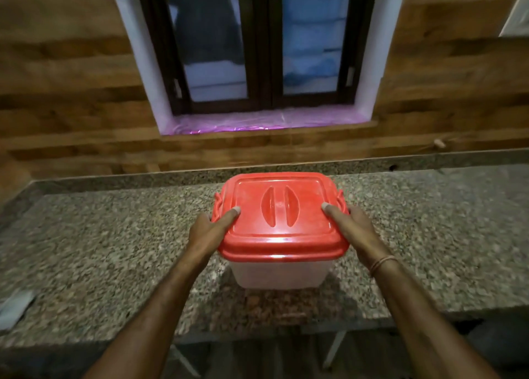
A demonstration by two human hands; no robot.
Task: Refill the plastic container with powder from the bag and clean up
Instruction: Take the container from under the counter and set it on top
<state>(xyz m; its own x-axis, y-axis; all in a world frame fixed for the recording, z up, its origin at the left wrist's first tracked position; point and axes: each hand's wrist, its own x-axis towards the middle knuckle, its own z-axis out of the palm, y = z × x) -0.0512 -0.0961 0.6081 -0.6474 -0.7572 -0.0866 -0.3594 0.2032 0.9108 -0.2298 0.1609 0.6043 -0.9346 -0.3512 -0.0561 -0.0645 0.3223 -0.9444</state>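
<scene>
We grip the plastic container (279,272) on the counter (100,249) with left hand (213,228) and right hand (353,225) clasping its sides; next its red lid (282,218) must come off.

The fingers of the left hand (210,229) and right hand (353,225) vanish behind the red lid (282,218). The cloudy plastic container (279,274) hides its contents; a pale object (13,310) (identity unclear) is cut by the frame's left edge
</scene>
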